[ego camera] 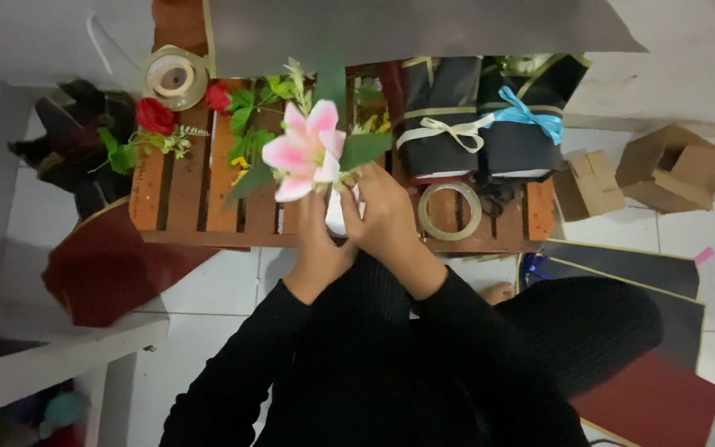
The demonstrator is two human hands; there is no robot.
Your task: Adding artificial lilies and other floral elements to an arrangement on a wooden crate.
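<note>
Both hands meet over the near edge of a small slatted wooden table [184, 199]. My left hand [318, 244] and my right hand [386, 217] together grip a bunch of artificial flowers: a large pink lily [304, 149] with green leaves [363, 149], its stems wrapped in something white [337, 213] between my fingers. The bloom points away from me, over the table's middle. My sleeves are black.
On the table lie a red rose [155, 116], loose greenery [250, 108], a tape roll [175, 77] at the back left, another tape roll [449, 212] by my right hand, and two black wrapped bouquets [490, 116] with ribbons. Cardboard boxes [670, 168] and dark paper sheets [622, 265] lie on the tiled floor to the right.
</note>
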